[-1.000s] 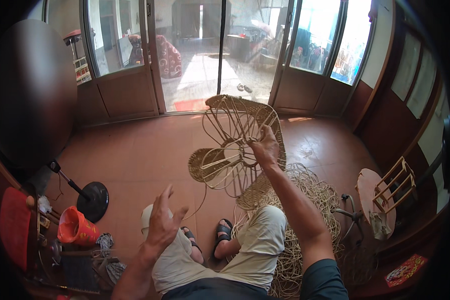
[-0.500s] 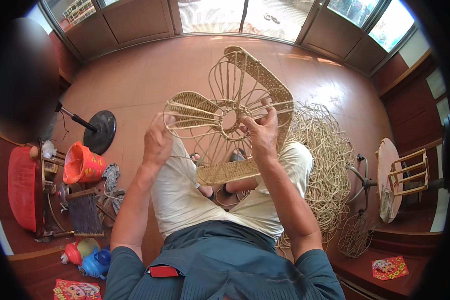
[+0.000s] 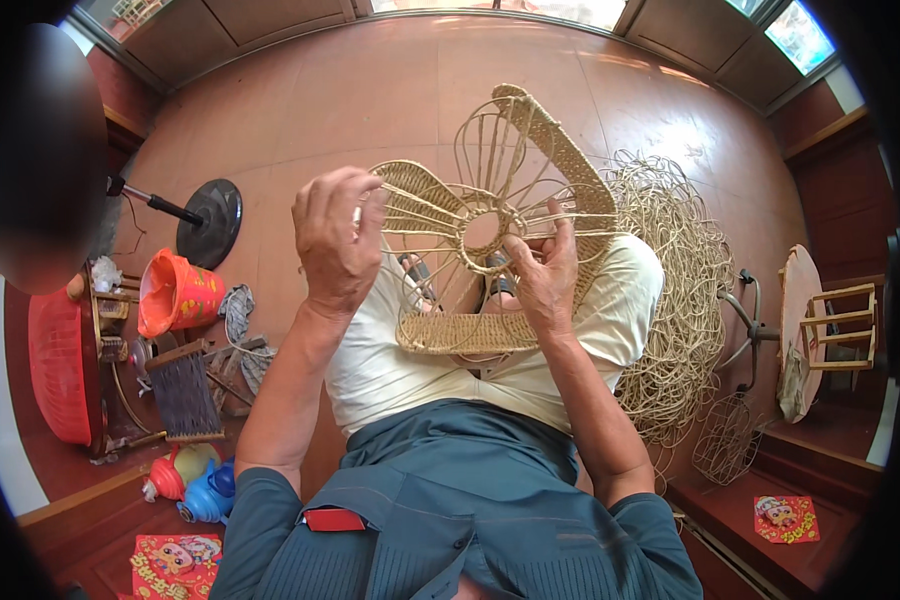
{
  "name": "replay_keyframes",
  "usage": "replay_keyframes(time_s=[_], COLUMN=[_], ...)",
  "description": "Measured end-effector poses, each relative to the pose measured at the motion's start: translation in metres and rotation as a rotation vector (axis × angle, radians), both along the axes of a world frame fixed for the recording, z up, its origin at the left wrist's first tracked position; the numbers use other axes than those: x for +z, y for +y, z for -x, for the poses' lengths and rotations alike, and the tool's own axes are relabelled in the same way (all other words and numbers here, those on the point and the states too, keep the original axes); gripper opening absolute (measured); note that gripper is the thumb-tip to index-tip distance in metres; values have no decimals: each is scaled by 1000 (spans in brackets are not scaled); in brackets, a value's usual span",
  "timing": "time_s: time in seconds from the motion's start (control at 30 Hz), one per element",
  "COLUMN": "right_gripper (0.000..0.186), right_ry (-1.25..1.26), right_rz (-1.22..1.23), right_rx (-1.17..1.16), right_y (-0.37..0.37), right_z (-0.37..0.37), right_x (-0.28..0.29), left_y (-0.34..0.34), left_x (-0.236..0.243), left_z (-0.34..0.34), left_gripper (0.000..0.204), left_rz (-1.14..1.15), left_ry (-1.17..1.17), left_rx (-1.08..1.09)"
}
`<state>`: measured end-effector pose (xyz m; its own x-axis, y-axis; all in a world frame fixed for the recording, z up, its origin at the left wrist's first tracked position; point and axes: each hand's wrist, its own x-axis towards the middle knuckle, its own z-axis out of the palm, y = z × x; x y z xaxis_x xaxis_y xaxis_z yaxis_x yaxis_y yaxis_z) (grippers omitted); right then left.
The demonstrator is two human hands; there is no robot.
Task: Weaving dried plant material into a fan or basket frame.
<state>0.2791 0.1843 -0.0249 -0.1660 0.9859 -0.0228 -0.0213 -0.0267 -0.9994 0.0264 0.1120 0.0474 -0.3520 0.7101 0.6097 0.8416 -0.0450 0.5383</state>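
A half-woven tan frame (image 3: 535,125), with a central ring, looped spokes and woven outer panels, rests over my lap between my knees. My right hand (image 3: 545,270) grips it at the right side of the ring, thumb on the ring and fingers among the spokes. My left hand (image 3: 335,240) is at the tip of the left woven lobe (image 3: 420,185), its fingers curled round the cords there; exactly what lies inside them is partly hidden. A large heap of loose tan cord (image 3: 680,310) lies beside my right leg.
On the left are a fan's black base (image 3: 215,225), a red-orange bucket (image 3: 180,290), a red basin (image 3: 60,370) and a blue kettle (image 3: 205,495). On the right, a pale round seat (image 3: 800,335) carries a small wooden rack (image 3: 835,330). Glazed doors (image 3: 710,45) stand beyond the tiled floor.
My view has tipped down toward my lap. My left hand has risen from beside my knee to the frame's left lobe. My right hand has lowered the frame nearer my body.
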Motion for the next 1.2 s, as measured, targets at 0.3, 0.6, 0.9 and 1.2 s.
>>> replay_keyframes(time_s=[0.3,0.6,0.9,1.2], right_gripper=[82,69,47,40], right_ry=[-177,-686,-814,-674], right_rz=[-63,-211,-995,-955], right_rx=[17,106,20,241], right_y=[-10,-13,18,36], right_z=[0,-19,10,17], right_x=[-1,24,39,18], left_y=[51,55,55,54], left_x=[3,-1,10,15], left_z=[-7,-3,1,17], left_gripper=[26,20,27,27], left_rz=[203,423,488,565], left_ry=[419,166,36,-147], left_rx=[-393,-426,-485,-498])
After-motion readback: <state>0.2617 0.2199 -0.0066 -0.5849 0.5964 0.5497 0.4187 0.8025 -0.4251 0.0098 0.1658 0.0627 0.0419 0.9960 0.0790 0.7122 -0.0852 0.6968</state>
